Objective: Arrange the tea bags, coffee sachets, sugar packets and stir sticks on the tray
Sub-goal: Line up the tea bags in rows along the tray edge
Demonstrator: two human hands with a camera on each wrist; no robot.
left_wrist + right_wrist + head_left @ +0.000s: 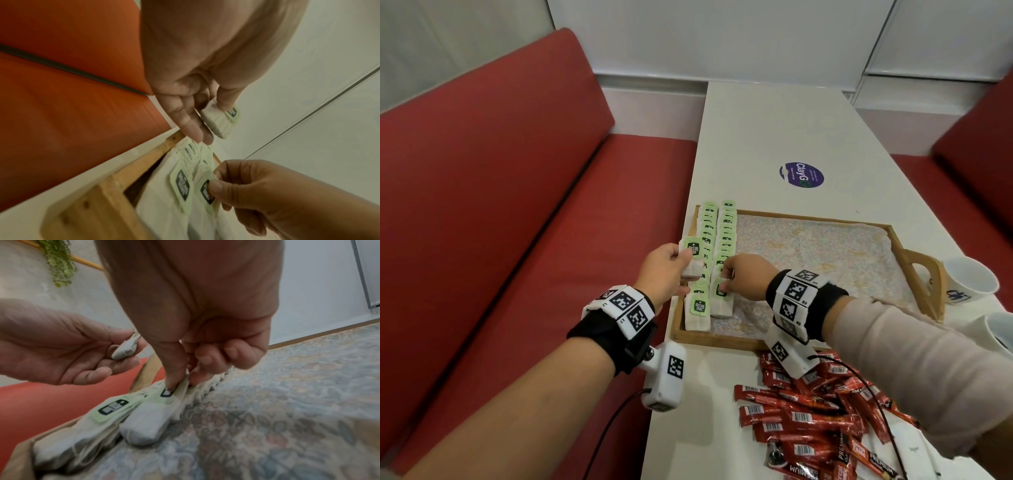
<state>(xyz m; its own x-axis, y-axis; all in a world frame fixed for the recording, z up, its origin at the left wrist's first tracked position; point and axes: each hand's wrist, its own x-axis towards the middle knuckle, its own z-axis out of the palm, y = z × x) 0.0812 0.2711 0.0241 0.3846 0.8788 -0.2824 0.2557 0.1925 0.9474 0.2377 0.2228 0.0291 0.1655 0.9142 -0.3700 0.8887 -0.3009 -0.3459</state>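
Observation:
A wooden tray (808,217) with a patterned cloth liner sits on the white table. Two rows of tea bags (717,236) with green tags run along its left side. My left hand (669,270) hovers over the tray's left edge and holds a small stack of tea bags (692,260), seen in the left wrist view as a white tea-bag stack (219,121) under the thumb. My right hand (736,274) pinches the top of the nearest tea bag (720,298) in the right row, thumb on its green tag (167,392), while the bag lies on the liner.
A heap of red coffee sachets (815,414) lies on the table in front of the tray. Two white paper cups (971,279) stand right of the tray's handle. A round purple sticker (801,175) marks the table beyond. Red bench seats (517,192) flank the table.

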